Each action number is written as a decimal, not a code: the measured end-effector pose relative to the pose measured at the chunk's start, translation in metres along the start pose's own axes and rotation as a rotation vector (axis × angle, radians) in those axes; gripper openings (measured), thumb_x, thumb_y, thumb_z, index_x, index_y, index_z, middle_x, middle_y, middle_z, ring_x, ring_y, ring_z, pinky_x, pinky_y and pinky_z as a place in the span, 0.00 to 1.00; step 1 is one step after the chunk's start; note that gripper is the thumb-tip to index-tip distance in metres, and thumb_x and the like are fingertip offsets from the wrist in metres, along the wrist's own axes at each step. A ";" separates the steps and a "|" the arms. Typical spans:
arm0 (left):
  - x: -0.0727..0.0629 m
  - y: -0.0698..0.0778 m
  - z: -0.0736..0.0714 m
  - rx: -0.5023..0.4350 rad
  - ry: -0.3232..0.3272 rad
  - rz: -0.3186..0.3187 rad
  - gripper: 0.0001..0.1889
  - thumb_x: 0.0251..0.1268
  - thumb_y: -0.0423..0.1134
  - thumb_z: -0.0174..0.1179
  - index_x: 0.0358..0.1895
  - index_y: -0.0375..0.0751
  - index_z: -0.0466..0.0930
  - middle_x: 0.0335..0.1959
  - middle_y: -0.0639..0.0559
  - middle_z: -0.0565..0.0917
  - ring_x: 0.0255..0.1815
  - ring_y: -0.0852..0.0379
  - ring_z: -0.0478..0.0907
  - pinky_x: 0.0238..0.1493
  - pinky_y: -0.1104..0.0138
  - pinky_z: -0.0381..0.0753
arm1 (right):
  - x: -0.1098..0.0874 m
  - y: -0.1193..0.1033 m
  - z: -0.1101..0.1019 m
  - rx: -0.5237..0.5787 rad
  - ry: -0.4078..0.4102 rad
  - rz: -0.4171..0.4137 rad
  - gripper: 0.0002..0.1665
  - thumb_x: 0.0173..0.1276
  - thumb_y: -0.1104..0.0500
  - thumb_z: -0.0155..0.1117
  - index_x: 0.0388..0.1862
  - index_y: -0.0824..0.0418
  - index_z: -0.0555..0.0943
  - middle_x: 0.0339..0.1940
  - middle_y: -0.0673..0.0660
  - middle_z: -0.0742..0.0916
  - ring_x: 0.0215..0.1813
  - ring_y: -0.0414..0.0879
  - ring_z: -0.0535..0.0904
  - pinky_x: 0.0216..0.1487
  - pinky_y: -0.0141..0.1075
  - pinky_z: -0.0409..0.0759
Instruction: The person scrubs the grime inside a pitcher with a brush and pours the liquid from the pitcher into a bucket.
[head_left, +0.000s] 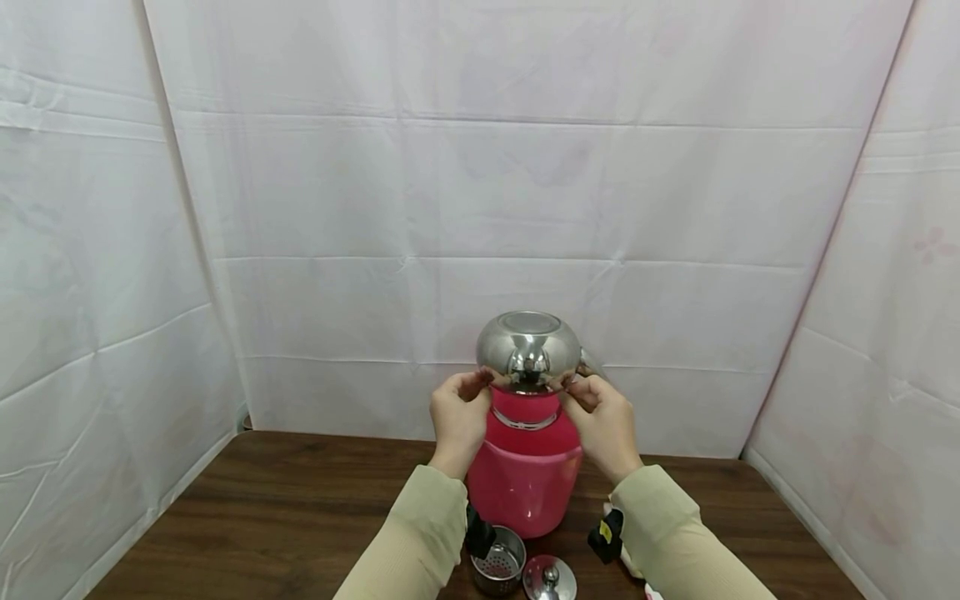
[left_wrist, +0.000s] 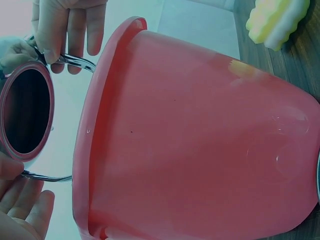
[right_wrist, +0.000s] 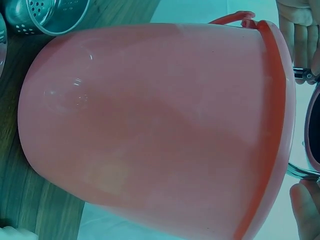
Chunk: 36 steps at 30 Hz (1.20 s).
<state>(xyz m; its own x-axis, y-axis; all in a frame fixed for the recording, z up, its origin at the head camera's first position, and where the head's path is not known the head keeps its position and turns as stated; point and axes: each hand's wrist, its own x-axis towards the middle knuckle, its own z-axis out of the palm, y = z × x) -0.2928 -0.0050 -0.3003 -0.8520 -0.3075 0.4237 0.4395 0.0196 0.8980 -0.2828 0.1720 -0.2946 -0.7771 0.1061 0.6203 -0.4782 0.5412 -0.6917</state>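
Observation:
A shiny metal teapot is upside down above a pink bucket, base up and mouth facing down. Its spout points right. The curved metal handle hangs from the teapot toward the bucket's rim. My left hand pinches the teapot's left side where the handle joins. On the other side, my right hand pinches it near the spout. The left wrist view shows the dark teapot opening with a pink reflection round its rim. What lies inside the bucket is hidden.
A perforated metal strainer stands on the wooden table in front of the bucket, with a knobbed metal lid beside it. A yellow and white sponge lies right of the bucket. White cloth walls surround the table.

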 end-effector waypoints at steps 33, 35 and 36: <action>-0.004 0.003 0.003 0.085 0.025 -0.022 0.10 0.62 0.34 0.61 0.44 0.35 0.85 0.43 0.42 0.86 0.44 0.51 0.83 0.41 0.64 0.83 | 0.007 -0.019 0.004 -0.069 0.070 0.126 0.10 0.59 0.64 0.65 0.37 0.68 0.87 0.37 0.64 0.89 0.38 0.49 0.85 0.29 0.23 0.74; -0.005 0.003 0.003 0.092 0.021 -0.021 0.11 0.62 0.35 0.61 0.44 0.35 0.86 0.42 0.42 0.87 0.44 0.51 0.83 0.41 0.64 0.83 | 0.007 -0.018 0.004 -0.078 0.070 0.133 0.10 0.59 0.63 0.65 0.37 0.68 0.87 0.38 0.63 0.89 0.38 0.49 0.85 0.28 0.24 0.74; -0.005 0.003 0.004 0.096 0.021 -0.018 0.11 0.62 0.35 0.61 0.44 0.35 0.85 0.42 0.42 0.87 0.44 0.52 0.83 0.41 0.64 0.83 | 0.007 -0.018 0.004 -0.083 0.070 0.135 0.10 0.58 0.63 0.65 0.37 0.68 0.87 0.38 0.63 0.89 0.38 0.49 0.84 0.28 0.24 0.74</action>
<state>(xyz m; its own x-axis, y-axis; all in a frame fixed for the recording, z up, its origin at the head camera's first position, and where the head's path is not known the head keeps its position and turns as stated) -0.2877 0.0001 -0.2992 -0.8529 -0.3285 0.4057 0.3942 0.1042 0.9131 -0.2811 0.1593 -0.2793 -0.8001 0.2392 0.5501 -0.3334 0.5850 -0.7393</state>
